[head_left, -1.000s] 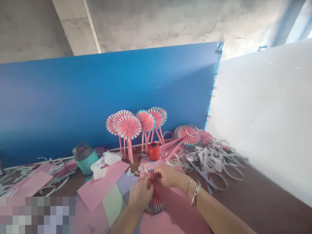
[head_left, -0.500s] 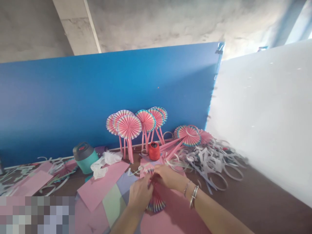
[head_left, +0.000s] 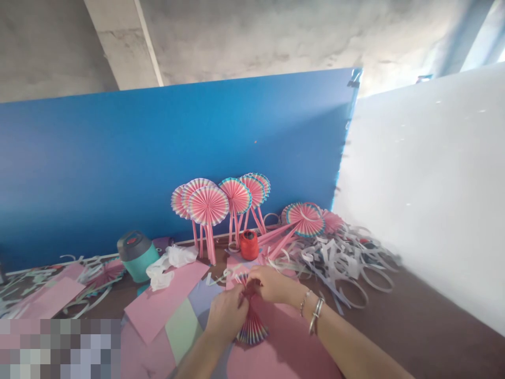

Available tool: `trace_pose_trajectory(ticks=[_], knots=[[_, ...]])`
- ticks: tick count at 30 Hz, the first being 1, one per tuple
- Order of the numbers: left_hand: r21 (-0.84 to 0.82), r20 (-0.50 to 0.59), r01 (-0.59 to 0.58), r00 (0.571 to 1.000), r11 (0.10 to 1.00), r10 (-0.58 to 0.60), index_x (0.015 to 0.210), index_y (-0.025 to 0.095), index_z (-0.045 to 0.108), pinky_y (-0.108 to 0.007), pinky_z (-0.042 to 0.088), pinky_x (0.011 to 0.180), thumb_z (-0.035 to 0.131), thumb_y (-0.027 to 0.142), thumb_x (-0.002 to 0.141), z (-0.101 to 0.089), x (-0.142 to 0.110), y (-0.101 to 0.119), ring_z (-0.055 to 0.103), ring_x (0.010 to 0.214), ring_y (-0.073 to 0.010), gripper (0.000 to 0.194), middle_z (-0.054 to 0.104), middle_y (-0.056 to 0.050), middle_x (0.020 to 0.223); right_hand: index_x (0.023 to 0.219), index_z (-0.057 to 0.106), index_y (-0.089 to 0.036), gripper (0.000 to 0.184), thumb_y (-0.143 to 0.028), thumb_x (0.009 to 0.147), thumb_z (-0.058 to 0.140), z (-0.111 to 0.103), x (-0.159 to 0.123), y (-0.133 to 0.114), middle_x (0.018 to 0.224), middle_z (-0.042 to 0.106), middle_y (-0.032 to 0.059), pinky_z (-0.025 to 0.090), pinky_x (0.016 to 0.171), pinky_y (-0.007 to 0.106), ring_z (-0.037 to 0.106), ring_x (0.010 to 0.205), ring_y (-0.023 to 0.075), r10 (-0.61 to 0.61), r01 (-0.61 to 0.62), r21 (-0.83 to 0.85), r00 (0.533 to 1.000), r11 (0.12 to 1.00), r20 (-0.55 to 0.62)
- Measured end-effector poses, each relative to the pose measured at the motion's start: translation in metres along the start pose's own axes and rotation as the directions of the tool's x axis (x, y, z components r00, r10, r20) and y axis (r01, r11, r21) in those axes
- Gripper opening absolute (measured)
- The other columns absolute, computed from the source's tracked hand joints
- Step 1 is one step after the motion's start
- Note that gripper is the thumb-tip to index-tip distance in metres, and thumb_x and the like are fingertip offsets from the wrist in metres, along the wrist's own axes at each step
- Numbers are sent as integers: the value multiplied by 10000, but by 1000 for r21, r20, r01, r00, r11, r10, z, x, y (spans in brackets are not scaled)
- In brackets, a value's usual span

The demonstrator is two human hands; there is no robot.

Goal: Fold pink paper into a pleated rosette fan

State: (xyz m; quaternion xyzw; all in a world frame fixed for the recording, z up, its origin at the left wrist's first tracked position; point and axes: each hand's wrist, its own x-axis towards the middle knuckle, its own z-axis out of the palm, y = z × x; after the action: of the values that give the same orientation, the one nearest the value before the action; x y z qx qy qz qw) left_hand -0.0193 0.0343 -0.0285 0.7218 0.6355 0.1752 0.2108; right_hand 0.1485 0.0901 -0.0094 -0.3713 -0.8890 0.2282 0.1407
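A pleated paper fan [head_left: 252,329], pink with a dark-and-white striped edge, lies pinched at its middle over pink paper [head_left: 284,347]. My left hand [head_left: 229,313] is closed on its waist from the left. From the right, my right hand [head_left: 272,284] curls in at the same waist, fingers pressed together; whatever they pinch is hidden. The fan's far end spreads a little beyond both hands. Just behind them stands a red spool of thread [head_left: 249,246].
Finished pink round fans [head_left: 209,205] lean against the blue panel [head_left: 177,137]. More fans [head_left: 305,218] lie at right beside heaped paper strips [head_left: 335,258]. At left are a teal container with a dark lid [head_left: 140,260], crumpled white tissue [head_left: 169,263] and coloured paper sheets [head_left: 183,326].
My right hand's fingers have shifted slightly at the fan's waist and drawn a little apart from my left hand. The fan stays in place.
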Motion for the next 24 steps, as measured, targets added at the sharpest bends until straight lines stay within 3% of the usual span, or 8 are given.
trace_pose_trajectory(ticks=[4,11,15,21,24], knots=[[-280,67,60,997,958,-43,686,143,514,-229,201,549,443,145,732,8,9,-7,376,553,-95,84,383,32,548,829,652,-125,269,-42,626,497,-5,-1,-1,849,618,27,332,651,183,496,735,98,33,-34,8,999,999,42],[-501,165,84,986,862,0,651,146,433,-193,251,517,377,171,730,12,17,-15,334,526,-71,99,361,39,557,804,626,-126,172,-147,648,558,-7,-3,-7,865,604,37,311,645,200,485,754,113,36,-33,-45,997,998,74],[-521,149,73,989,850,6,643,140,444,-187,249,516,379,141,683,12,17,-13,339,529,-68,76,383,33,572,798,635,-134,162,-262,709,593,-4,-2,-10,876,602,43,292,643,220,486,758,122,36,-32,-84,998,996,46],[-452,120,39,993,891,17,654,125,513,-191,263,542,386,94,655,11,18,-19,382,546,-80,131,420,27,571,726,632,-130,97,-169,743,545,-5,-2,-7,827,577,35,292,633,222,475,733,107,1,4,-125,999,992,45],[-367,67,31,998,930,-7,657,126,538,-201,248,555,409,141,728,5,18,-23,398,564,-92,147,436,20,573,678,604,-113,73,-125,708,540,-11,-3,-3,910,560,52,318,669,228,479,772,116,9,-7,-155,1000,988,9]])
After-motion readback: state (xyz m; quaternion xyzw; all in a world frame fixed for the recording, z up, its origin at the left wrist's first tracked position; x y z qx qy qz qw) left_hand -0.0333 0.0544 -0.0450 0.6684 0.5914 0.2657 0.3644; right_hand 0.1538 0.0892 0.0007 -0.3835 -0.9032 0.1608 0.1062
